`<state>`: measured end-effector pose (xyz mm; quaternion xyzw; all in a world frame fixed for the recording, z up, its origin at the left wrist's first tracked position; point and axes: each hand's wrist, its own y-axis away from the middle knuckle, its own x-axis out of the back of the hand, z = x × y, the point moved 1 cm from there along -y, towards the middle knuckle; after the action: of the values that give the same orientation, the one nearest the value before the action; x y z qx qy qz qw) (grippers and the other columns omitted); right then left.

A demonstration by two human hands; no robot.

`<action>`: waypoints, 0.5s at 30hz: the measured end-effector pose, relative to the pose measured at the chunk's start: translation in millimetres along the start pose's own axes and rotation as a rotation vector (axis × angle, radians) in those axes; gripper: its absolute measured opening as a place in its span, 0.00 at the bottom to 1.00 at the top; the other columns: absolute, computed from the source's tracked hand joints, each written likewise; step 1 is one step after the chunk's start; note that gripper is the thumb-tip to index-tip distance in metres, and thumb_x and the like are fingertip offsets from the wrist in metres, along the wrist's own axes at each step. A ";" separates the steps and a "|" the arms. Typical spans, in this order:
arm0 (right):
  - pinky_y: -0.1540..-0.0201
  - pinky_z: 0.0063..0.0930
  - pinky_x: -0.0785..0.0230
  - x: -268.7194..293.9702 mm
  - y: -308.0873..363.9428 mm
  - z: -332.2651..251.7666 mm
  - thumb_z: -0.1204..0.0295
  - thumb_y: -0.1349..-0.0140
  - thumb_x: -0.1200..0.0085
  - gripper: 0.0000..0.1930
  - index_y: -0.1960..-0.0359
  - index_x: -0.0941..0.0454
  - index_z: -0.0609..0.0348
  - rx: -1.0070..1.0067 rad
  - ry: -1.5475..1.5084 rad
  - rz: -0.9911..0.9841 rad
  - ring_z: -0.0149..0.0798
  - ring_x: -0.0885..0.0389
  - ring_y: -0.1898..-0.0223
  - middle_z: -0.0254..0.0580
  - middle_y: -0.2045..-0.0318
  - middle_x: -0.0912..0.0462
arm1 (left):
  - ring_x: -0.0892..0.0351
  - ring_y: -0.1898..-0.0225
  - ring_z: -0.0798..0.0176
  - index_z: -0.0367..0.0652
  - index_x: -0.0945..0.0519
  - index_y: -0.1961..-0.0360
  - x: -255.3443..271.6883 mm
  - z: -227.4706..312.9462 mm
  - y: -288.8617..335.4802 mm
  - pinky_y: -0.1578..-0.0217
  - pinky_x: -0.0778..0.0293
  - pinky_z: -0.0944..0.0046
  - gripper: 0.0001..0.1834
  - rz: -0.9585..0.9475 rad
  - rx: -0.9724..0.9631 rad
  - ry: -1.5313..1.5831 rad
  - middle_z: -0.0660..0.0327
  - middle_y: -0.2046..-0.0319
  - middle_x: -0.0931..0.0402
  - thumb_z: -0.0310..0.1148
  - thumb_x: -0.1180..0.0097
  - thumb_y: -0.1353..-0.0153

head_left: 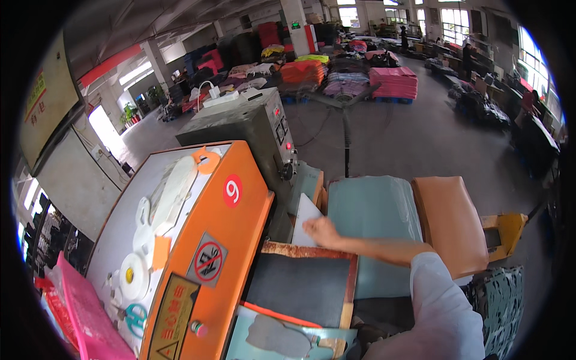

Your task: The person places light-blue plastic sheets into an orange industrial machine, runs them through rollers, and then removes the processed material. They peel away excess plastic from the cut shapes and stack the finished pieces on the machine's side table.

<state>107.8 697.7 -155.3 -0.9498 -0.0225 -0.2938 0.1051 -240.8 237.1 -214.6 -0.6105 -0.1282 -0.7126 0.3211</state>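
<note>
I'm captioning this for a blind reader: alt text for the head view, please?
A right hand rests flat on a pale sheet beside a blue-grey stack, next to an orange machine in a fabric-filled hall. No left hand shows.

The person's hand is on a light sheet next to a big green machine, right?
Not quite: the head view shows the machine is orange, not green. The right hand does rest on the light sheet beside it.

Orange machine [204, 240] blocks the left; blue sheet [372, 210] lies open
</note>
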 end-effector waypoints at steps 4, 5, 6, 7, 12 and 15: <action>0.58 0.44 0.22 52.5 -203.7 61.4 0.59 0.31 0.38 0.13 0.63 0.09 0.55 0.027 -0.015 0.268 0.45 0.11 0.66 0.45 0.71 0.11 | 0.34 0.29 0.29 0.27 0.32 0.26 -12.6 39.6 -17.7 0.27 0.40 0.37 0.37 0.005 -0.006 -0.017 0.31 0.29 0.33 0.49 0.49 0.23; 0.57 0.44 0.22 60.2 -251.3 68.4 0.58 0.31 0.38 0.14 0.62 0.09 0.55 -0.008 -0.067 0.261 0.45 0.11 0.66 0.45 0.70 0.10 | 0.34 0.29 0.29 0.27 0.33 0.26 -15.6 46.8 -22.8 0.27 0.40 0.37 0.37 0.004 -0.008 -0.027 0.31 0.29 0.34 0.49 0.49 0.23; 0.57 0.44 0.22 63.9 -295.8 71.4 0.58 0.32 0.37 0.14 0.61 0.09 0.55 -0.077 -0.057 0.233 0.46 0.10 0.65 0.46 0.69 0.10 | 0.34 0.29 0.29 0.27 0.33 0.26 -19.1 53.4 -25.0 0.26 0.41 0.38 0.38 0.002 -0.002 -0.036 0.32 0.28 0.34 0.49 0.49 0.23; 0.56 0.44 0.21 64.9 -332.3 72.0 0.57 0.32 0.37 0.15 0.58 0.09 0.55 -0.023 -0.196 0.287 0.47 0.10 0.63 0.46 0.67 0.09 | 0.34 0.29 0.29 0.27 0.34 0.25 -22.4 58.3 -27.5 0.26 0.41 0.38 0.38 0.000 0.004 -0.044 0.32 0.28 0.34 0.49 0.50 0.23; 0.51 0.46 0.21 56.5 -445.7 65.1 0.52 0.30 0.38 0.21 0.48 0.12 0.56 -0.008 -0.341 0.447 0.51 0.10 0.55 0.48 0.58 0.08 | 0.34 0.29 0.29 0.27 0.33 0.26 -40.4 69.8 -35.7 0.26 0.41 0.39 0.37 0.048 0.008 -0.062 0.32 0.29 0.34 0.49 0.50 0.23; 0.48 0.48 0.22 50.2 -469.0 61.6 0.50 0.29 0.40 0.24 0.47 0.14 0.58 -0.044 -0.327 0.423 0.52 0.11 0.51 0.48 0.56 0.08 | 0.33 0.30 0.29 0.28 0.32 0.26 -49.1 69.7 -38.4 0.27 0.41 0.38 0.37 0.050 0.025 -0.073 0.32 0.29 0.33 0.48 0.49 0.23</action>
<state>134.4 1168.0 -89.3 -0.9703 0.1662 -0.1082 0.1384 -207.2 321.2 -237.9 -0.6352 -0.1335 -0.6799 0.3412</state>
